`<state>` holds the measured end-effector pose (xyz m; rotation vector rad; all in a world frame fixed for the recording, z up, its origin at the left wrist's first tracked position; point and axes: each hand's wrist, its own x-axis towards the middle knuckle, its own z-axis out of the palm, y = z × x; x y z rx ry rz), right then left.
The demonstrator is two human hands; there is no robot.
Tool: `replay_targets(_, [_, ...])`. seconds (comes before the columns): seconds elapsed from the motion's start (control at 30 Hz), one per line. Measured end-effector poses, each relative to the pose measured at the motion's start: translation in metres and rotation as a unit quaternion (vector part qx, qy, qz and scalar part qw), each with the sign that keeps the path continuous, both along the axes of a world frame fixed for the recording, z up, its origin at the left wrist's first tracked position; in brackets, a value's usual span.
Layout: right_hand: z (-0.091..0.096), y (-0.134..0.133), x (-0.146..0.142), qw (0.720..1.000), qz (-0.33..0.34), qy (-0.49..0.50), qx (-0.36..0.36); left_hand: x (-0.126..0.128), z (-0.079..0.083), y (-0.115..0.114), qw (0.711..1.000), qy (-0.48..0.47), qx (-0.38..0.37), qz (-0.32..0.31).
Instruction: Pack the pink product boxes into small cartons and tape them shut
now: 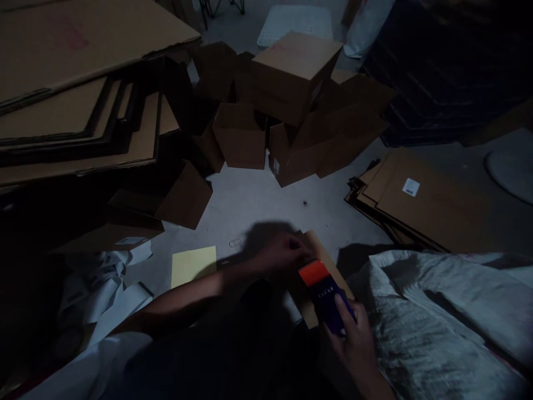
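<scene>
My right hand (352,333) is wrapped around a dark blue block-shaped thing with an orange end (328,297); its exact kind does not show, and the pale lettering on it is too dim to read. The thumb lies along its upper face. My left hand (287,250) is just beyond the orange end, its fingers curled together in a pinch. Whatever may be between those fingertips is hidden in the dim light. Below both hands lies a narrow brown cardboard piece (308,316), partly covered by the blue thing and by shadow.
Several cardboard boxes (241,141) stand open on the grey floor (250,194) ahead. Flattened cardboard is stacked at the left (83,44) and at the right (433,200). A woven white sack (416,311) lies right. Yellow paper (194,264) and crumpled white strips (112,300) lie left.
</scene>
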<state>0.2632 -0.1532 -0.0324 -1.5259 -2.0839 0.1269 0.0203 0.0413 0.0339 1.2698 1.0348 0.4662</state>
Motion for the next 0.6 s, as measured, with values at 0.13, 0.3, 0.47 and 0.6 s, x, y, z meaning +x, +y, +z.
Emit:
replay_targets(0.13, [0.004, -0.005, 0.007, 0.999, -0.021, 0.025, 0.036, -0.01, -0.012, 0.021, 0.994, 0.042, 0.035, 0.09])
replay_targets(0.3, [0.016, 0.007, 0.001, 1.0, -0.02, -0.012, 0.012, -0.031, -0.051, 0.045, 0.985, 0.081, 0.085, 0.129])
replay_targets(0.47, [0.029, 0.025, -0.016, 0.996, -0.021, -0.073, -0.044, -0.03, -0.081, 0.059, 0.985, 0.096, 0.026, 0.139])
replay_targets(0.6, [0.035, 0.031, -0.023, 0.993, -0.047, -0.099, -0.052, -0.017, -0.107, 0.069, 0.985, 0.109, -0.044, 0.128])
